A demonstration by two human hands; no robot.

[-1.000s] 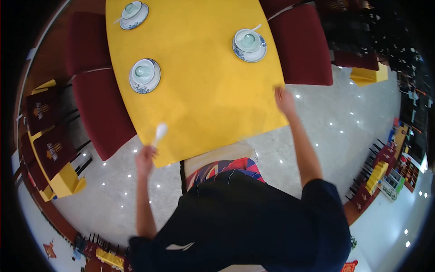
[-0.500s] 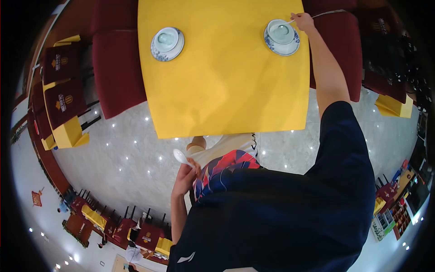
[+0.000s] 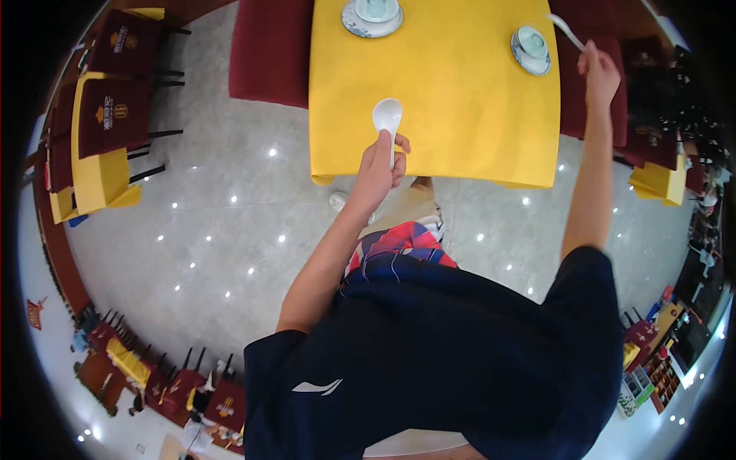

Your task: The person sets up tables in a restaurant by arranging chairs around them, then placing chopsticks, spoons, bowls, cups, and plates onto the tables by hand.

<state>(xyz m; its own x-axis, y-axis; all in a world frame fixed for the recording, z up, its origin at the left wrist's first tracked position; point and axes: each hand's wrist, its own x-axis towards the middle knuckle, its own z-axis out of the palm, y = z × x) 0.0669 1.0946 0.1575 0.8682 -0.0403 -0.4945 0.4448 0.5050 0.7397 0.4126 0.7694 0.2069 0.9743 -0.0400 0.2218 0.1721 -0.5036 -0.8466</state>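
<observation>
Left hand (image 3: 382,167) pinches a white spoon (image 3: 388,117) over the yellow table (image 3: 437,96), near edge; right hand (image 3: 602,75) grips a second spoon (image 3: 568,33), apart from right bowl (image 3: 532,42). Two spoons in hand; right bowl spoonless, untouched; left bowl (image 3: 376,9) cropped, can't confirm.

Bowls (image 3: 532,42) on saucers (image 3: 372,31), chairs (image 3: 269,54) flanking table (image 3: 445,92)
</observation>
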